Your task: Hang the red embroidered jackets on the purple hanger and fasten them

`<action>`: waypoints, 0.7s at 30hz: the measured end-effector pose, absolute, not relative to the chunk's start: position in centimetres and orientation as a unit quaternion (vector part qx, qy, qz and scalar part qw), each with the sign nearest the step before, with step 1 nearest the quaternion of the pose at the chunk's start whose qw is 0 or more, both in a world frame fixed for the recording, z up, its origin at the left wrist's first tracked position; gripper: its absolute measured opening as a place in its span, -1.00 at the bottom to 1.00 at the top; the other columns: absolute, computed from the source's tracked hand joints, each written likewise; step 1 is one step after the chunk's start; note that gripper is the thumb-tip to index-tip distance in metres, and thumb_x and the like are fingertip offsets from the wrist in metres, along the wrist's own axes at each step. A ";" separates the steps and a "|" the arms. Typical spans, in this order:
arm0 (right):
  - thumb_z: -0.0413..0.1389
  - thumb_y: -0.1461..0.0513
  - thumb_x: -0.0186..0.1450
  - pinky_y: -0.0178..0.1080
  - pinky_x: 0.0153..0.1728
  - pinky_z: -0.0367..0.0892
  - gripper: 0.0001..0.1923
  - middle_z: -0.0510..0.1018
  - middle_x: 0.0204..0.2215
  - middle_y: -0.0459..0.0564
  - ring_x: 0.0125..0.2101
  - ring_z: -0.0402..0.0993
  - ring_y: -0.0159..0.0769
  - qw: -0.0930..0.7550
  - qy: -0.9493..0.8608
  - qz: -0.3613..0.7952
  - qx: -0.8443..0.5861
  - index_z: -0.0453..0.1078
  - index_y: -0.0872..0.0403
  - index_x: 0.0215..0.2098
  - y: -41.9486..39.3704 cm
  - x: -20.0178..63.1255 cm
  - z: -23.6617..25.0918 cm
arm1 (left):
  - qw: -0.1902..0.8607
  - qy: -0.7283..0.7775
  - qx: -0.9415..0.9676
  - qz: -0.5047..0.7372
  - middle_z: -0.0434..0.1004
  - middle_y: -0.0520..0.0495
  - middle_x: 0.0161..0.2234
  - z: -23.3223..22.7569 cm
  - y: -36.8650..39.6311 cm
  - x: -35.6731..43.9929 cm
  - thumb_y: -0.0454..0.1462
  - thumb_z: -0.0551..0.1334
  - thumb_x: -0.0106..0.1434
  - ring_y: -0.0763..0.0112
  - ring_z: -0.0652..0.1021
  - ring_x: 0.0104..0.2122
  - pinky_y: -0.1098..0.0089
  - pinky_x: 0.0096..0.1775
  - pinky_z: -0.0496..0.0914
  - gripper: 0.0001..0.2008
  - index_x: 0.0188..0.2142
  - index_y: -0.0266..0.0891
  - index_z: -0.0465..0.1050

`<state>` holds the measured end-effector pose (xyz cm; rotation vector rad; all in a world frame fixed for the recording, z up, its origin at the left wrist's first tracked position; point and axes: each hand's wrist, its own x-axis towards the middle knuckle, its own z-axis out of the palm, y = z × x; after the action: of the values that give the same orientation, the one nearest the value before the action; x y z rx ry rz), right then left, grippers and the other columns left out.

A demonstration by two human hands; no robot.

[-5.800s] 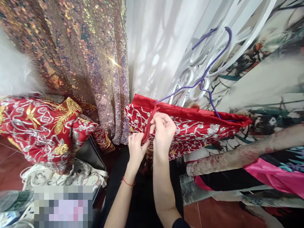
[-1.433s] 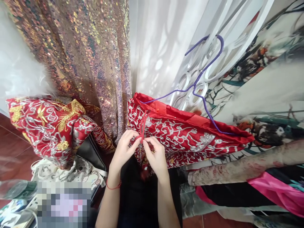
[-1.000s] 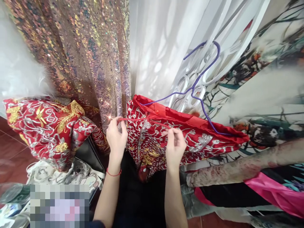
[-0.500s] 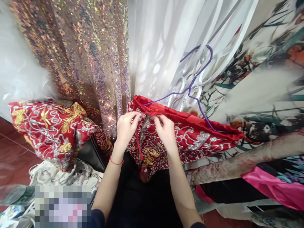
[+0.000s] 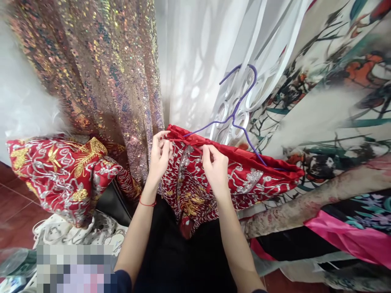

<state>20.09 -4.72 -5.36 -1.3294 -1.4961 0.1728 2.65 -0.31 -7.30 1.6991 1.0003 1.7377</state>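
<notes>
Left hand: my left hand [image 5: 159,156] is raised at the top left corner of the red garment with silver and gold embroidery [image 5: 244,183]; thumb and fingertips [image 5: 165,143] are pinched on one end of the thin red cord [image 5: 183,142].
Right hand: my right hand [image 5: 216,169] sits just right of the left, knuckles up; its fingertips [image 5: 205,150] are closed on the other end of that cord, against the garment's embroidered front.
Cord: it runs short and nearly level between my two pinches, along the garment's top edge.
Garment: draped over the thin purple wire hanger [image 5: 236,112]; its red satin top edge stretches away to the right of my right fingers, and the embroidered cloth falls below both hands.
Hanger: hook above and to the right of my fingers, caught on the white ornamental metal grille [image 5: 244,97]; one wire arm slopes down to just above the cord.
Wrist: thin red string bracelet [image 5: 147,203] on my left wrist.
Left of my fingers: iridescent sequinned fabric [image 5: 100,77] hangs just beside the left hand; further left, a bundled red cloth with the same silver and gold embroidery [image 5: 64,175].
Behind my fingers: sheer white curtain [image 5: 195,61].
Right of my fingers: printed fabric with dark branches and orange flowers [image 5: 330,101]; lower right, bright pink satin cloth [image 5: 348,236].
</notes>
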 end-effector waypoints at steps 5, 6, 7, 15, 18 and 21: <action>0.15 0.18 0.35 -0.28 -0.42 0.18 -0.85 0.48 -0.60 -0.14 -0.57 0.34 -0.34 0.419 -0.698 0.085 -0.574 0.56 0.02 -0.29 -5.5 20.7 -5.6 | 0.096 0.436 0.707 0.549 0.47 0.00 -0.37 -7.2 -1.7 1.3 -0.31 0.14 0.30 0.45 0.43 -0.41 0.39 -0.30 0.32 -0.80 -0.24 -0.14 0.58; 0.17 0.17 0.33 -0.29 -0.42 0.19 -0.87 0.49 -0.59 -0.15 -0.56 0.35 -0.35 0.389 -0.731 0.102 -0.552 0.57 0.00 -0.27 -5.7 20.7 -5.6 | 0.045 0.459 0.698 0.548 0.48 0.00 -0.37 -7.0 -1.8 1.2 -0.30 0.19 0.28 0.45 0.44 -0.40 0.39 -0.28 0.31 -0.81 -0.22 -0.14 0.60; 0.18 0.16 0.33 -0.30 -0.43 0.20 -0.87 0.50 -0.56 -0.15 -0.55 0.35 -0.36 0.369 -0.759 0.117 -0.523 0.57 -0.02 -0.26 -5.9 20.6 -5.6 | 0.006 0.474 0.673 0.568 0.47 0.01 -0.38 -6.7 -1.8 1.3 -0.28 0.22 0.28 0.45 0.43 -0.41 0.39 -0.29 0.31 -0.82 -0.20 -0.14 0.61; 0.11 0.16 0.39 -0.25 -0.30 0.41 -0.77 0.63 -0.30 -0.05 -0.37 0.49 -0.33 0.547 -0.723 0.125 -0.402 0.60 -0.02 -0.12 -5.6 19.8 -3.9 | 0.267 0.303 0.619 0.673 0.43 0.02 -0.44 -4.8 -1.7 2.4 -0.15 0.35 0.25 0.49 0.41 -0.41 0.40 -0.32 0.32 -0.85 -0.39 -0.10 0.66; 0.09 0.20 0.40 -0.26 -0.28 0.41 -0.76 0.59 -0.34 -0.06 -0.37 0.47 -0.35 0.540 -0.745 0.102 -0.378 0.61 -0.02 -0.09 -5.0 20.2 -3.7 | 0.351 0.297 0.659 0.595 0.47 -0.02 -0.40 -5.1 -2.3 1.8 -0.11 0.43 0.15 0.44 0.45 -0.37 0.37 -0.30 0.36 -0.83 -0.43 -0.13 0.65; 0.06 0.20 0.42 -0.29 -0.31 0.37 -0.74 0.50 -0.35 -0.07 -0.39 0.41 -0.38 0.475 -0.801 0.070 -0.358 0.60 -0.05 -0.07 -4.4 20.8 -3.9 | 0.390 0.309 0.698 0.515 0.50 -0.05 -0.37 -5.3 -2.5 1.4 -0.06 0.46 0.08 0.40 0.47 -0.35 0.34 -0.28 0.39 -0.76 -0.41 -0.18 0.64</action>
<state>20.81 -4.44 -3.92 -0.8763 -1.9571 0.1707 1.41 -2.54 -5.27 1.7745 0.7849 1.3079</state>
